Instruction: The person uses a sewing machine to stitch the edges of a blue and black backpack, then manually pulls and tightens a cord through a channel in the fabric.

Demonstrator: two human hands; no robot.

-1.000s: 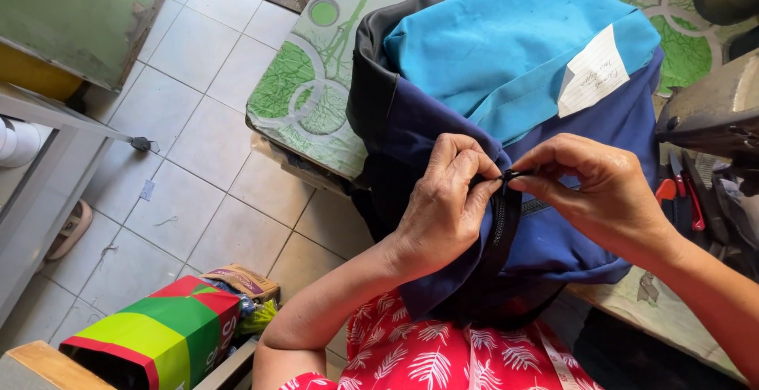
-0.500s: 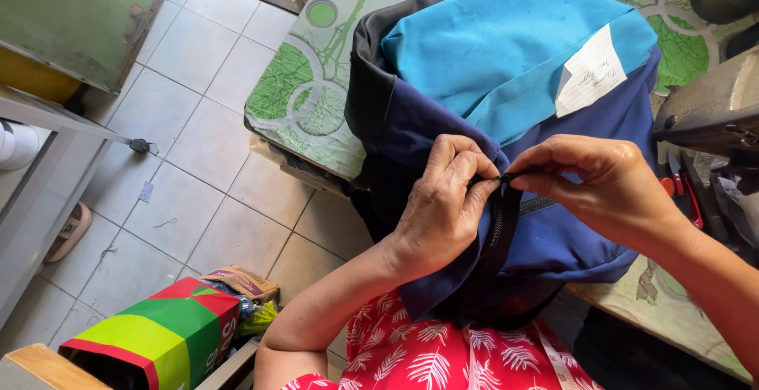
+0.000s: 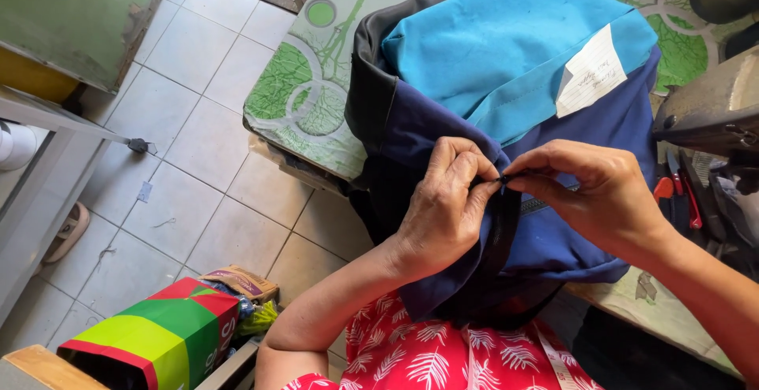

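Navy and sky-blue cloth fills our view: a two-tone fabric bag [image 3: 506, 121] lies on the table [image 3: 300, 97], its lower end hanging over the near edge toward our lap, so the seam we are working sits close under our eyes. Our left hand [image 3: 443, 208] is clenched on a fold of the navy cloth, bunching it to keep the edge taut. Our right hand [image 3: 601, 192] pinches a small dark piece [image 3: 510, 177] between thumb and forefinger, right where the two hands meet on the bag; it may be a zip slider or a strip of binding, though the view is too tight to be sure. A white paper slip [image 3: 593, 74] lies on the bag's blue panel, above our right hand. Red-handled tools [image 3: 680, 192] lie just right of the bag, beside a dark machine [image 3: 711, 105] at the frame's edge. Below and left of the bag, on the tiled floor [image 3: 198, 161], stands a green, yellow and red carton [image 3: 158, 335].
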